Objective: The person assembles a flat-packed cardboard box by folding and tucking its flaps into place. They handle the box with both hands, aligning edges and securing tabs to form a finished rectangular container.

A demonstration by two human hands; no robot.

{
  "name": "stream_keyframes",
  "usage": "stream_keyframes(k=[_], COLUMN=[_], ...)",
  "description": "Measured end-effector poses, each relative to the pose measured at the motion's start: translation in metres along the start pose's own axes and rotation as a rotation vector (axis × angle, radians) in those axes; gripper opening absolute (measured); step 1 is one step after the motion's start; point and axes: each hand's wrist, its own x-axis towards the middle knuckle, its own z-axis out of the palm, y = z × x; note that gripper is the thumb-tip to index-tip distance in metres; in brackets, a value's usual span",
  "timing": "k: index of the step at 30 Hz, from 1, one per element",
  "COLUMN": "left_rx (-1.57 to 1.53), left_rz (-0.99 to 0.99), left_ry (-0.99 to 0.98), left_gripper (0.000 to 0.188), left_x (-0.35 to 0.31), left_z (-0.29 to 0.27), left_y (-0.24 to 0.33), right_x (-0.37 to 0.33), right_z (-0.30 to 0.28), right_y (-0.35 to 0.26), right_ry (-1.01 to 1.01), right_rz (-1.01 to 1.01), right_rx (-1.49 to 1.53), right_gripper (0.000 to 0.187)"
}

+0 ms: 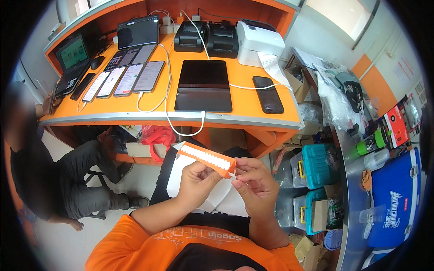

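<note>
My left hand [196,181] closes around the underside of a long, narrow orange carton [205,159] with a row of white marks along its top face. The carton is tilted, its far left end pointing up toward the table, with a pale flap standing out there. At its near right end, the fingers of my right hand [255,181] pinch a small white flap. Below my hands, white sheets [179,175] lie across my lap, partly hidden by my arms.
On the orange table [246,101] lie a black tablet [203,86] with a white cable, a dark phone [268,95] and several lit phones [129,80]. Black printers and a white printer [260,43] stand behind. A seated person [49,167] is at left. Teal cases [320,166] sit at right.
</note>
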Motion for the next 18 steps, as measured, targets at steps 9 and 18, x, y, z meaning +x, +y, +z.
stream_keyframes(k=[9, 18], left_rx=[0.010, 0.039], left_rz=[0.123, 0.051], left_ry=[-0.041, 0.010], left_gripper=[0.026, 0.022], left_x=[-0.001, -0.001], left_z=[0.012, 0.011], left_y=[0.004, 0.010], right_x=[-0.002, -0.001], right_z=[0.003, 0.011], right_y=[0.006, 0.008], right_ry=[0.024, 0.025], right_rz=[-0.055, -0.368], right_rx=[-0.033, -0.425], right_gripper=[0.018, 0.022])
